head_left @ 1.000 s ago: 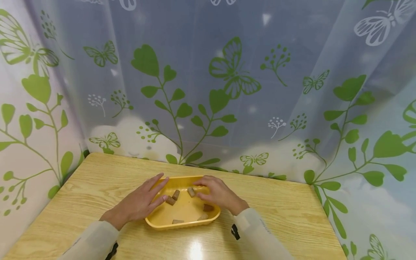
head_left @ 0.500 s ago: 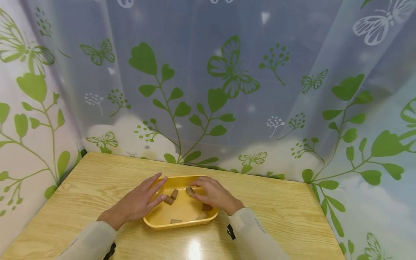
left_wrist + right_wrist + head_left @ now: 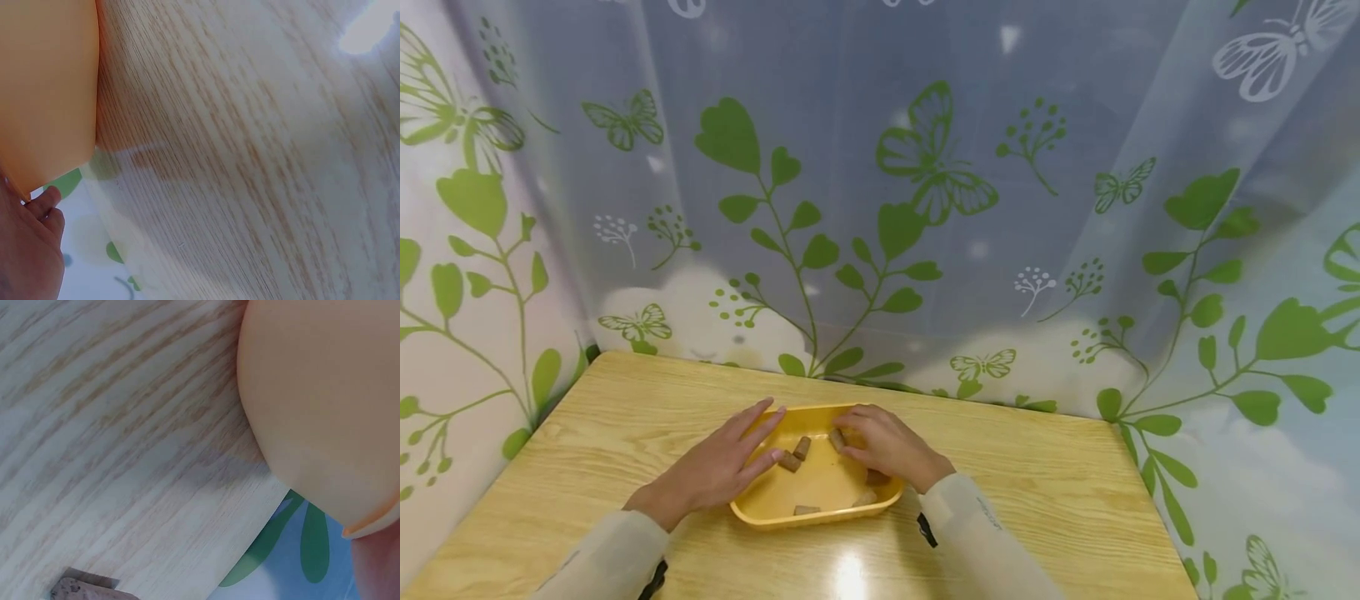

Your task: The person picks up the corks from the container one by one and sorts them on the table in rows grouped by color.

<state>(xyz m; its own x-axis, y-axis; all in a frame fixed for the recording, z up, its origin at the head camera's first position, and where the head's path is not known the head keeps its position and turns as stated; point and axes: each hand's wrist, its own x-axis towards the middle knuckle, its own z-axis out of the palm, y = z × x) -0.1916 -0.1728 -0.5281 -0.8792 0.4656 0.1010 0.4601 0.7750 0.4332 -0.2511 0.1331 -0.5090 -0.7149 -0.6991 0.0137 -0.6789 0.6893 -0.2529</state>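
Observation:
A yellow plastic tray (image 3: 805, 492) holds several brown corks. My left hand (image 3: 715, 462) rests over the tray's left rim, its fingers straight and spread, the thumb tip close to a cork (image 3: 789, 461) lying near a second cork (image 3: 802, 448). From the right side my right hand (image 3: 891, 446) reaches over the rim and pinches a cork (image 3: 837, 439) between thumb and fingers, which partly hide it. Below that hand, a darker cork (image 3: 876, 477) lies at the tray's right side. In the left wrist view the fingers (image 3: 47, 203) show beside the tray's outer wall (image 3: 50, 94).
Two more corks, a pale one (image 3: 865, 498) and another (image 3: 807, 510), lie along the tray's near wall. The right wrist view shows a brown cork-like piece (image 3: 87, 590) on the wood-grain table (image 3: 1037, 492). A patterned curtain (image 3: 850, 292) stands behind the table.
My right hand has shifted slightly left, and its thumb and fingers have closed in on the cork at the back of the tray. The left hand stays at the rim.

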